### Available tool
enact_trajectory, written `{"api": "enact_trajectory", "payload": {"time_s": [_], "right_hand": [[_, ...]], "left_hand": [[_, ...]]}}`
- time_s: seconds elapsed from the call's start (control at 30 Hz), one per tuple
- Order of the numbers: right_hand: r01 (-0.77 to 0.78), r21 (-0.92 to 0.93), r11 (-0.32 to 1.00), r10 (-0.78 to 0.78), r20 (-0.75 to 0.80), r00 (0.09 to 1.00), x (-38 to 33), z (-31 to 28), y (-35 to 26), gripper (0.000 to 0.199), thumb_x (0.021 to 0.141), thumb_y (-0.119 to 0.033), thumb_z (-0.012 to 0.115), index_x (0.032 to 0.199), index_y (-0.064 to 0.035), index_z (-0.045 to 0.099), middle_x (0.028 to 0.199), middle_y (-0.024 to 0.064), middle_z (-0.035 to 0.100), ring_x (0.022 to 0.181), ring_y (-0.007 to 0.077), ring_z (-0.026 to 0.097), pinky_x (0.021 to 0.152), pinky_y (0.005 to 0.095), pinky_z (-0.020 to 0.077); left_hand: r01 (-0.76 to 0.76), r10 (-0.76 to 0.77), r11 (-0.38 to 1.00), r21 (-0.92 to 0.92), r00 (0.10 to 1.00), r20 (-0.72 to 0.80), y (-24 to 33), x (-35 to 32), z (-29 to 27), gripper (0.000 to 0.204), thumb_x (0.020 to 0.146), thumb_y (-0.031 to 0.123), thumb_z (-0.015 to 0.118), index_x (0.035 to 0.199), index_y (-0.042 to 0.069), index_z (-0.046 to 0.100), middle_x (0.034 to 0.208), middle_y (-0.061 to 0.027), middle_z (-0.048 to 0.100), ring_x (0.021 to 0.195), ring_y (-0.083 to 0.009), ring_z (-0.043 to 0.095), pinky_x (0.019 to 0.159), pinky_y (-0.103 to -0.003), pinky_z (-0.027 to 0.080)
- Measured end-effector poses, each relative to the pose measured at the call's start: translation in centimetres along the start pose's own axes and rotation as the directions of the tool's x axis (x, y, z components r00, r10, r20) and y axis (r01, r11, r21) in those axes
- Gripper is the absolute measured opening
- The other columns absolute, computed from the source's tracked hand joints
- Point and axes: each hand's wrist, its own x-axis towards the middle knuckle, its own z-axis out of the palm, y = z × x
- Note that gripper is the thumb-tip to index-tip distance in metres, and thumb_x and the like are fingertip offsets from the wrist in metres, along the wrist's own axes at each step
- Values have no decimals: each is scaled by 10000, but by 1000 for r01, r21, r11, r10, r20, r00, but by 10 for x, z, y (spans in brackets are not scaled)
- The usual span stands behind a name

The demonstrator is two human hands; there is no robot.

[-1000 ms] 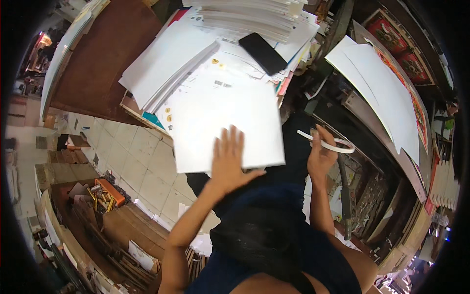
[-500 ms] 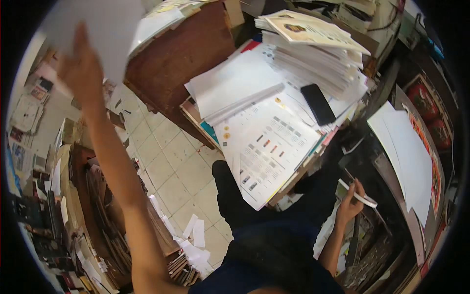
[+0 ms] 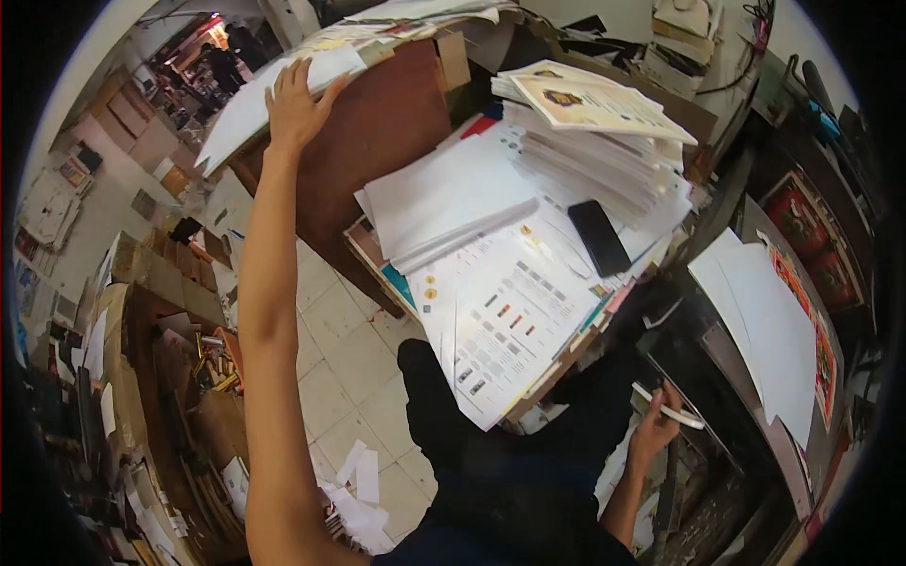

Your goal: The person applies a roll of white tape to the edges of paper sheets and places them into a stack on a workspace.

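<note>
My left hand [image 3: 299,108] is stretched out to the far left, fingers spread over the edge of the white sheets [image 3: 247,106] lying on a brown wooden desk [image 3: 377,132]. Its fingers are not wrapped round anything. Lower right, my right hand [image 3: 653,429] is closed on a thin white curved strip [image 3: 681,416], whose exact kind I cannot make out. Between my arms, printed sheets [image 3: 519,321] lie on a low stack beside plain white paper [image 3: 444,193]. A black phone [image 3: 598,238] rests on these papers.
A thick paper pile [image 3: 604,160] topped by cream printed covers stands behind the phone. At the right, white sheets [image 3: 755,321] lie on a dark machine-like surface. Paper scraps [image 3: 359,500] litter the tiled floor [image 3: 349,377]. A cardboard box [image 3: 132,311] stands lower left.
My left hand had a white sheet raised at the upper left; now it lies on the desk's papers, farther right. My right hand still grips the white strip, slightly lower.
</note>
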Motion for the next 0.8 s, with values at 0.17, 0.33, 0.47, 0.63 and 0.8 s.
{"api": "enact_trajectory", "payload": {"time_s": [0.17,0.33,0.47,0.63,0.8], "right_hand": [[-128,135,983,127,13,992,2,17,-14,267,995,-93,629,1243,2,642,1003,59,628,881,114,605,786,258,517],[-211,378,901,184,107,977,3,29,-32,293,988,-95,640,1254,26,615,992,52,628,870,116,617,793,265,534],[-291,448,845,305,44,951,-6,13,-10,300,994,-102,633,1263,27,607,1064,66,634,903,115,621,825,268,549],[-344,345,873,342,71,937,-9,-2,16,315,1006,-171,637,1270,-3,608,1115,72,627,922,119,624,862,293,545],[-304,330,893,280,121,952,4,28,-23,309,992,-111,646,1266,27,610,1032,56,644,908,121,627,848,271,520]], "left_hand": [[-145,244,875,-463,956,162,129,-63,51,701,903,550,657,1327,-4,596,1373,-234,585,1307,-397,514,1114,-481,379],[158,118,960,-229,513,850,163,-219,103,1093,864,830,416,1585,29,234,1651,-202,210,1537,-392,132,1200,-619,144],[79,163,934,-349,775,610,196,-268,76,623,957,297,590,1495,41,408,1557,-180,409,1437,-393,375,1166,-553,307],[35,216,909,-416,814,540,240,-297,-2,551,889,68,614,1428,42,505,1491,-153,508,1378,-375,469,1142,-513,373],[73,334,846,-528,699,632,287,-346,-61,608,868,92,640,1453,41,484,1542,-173,439,1447,-379,372,1175,-539,302]]}}
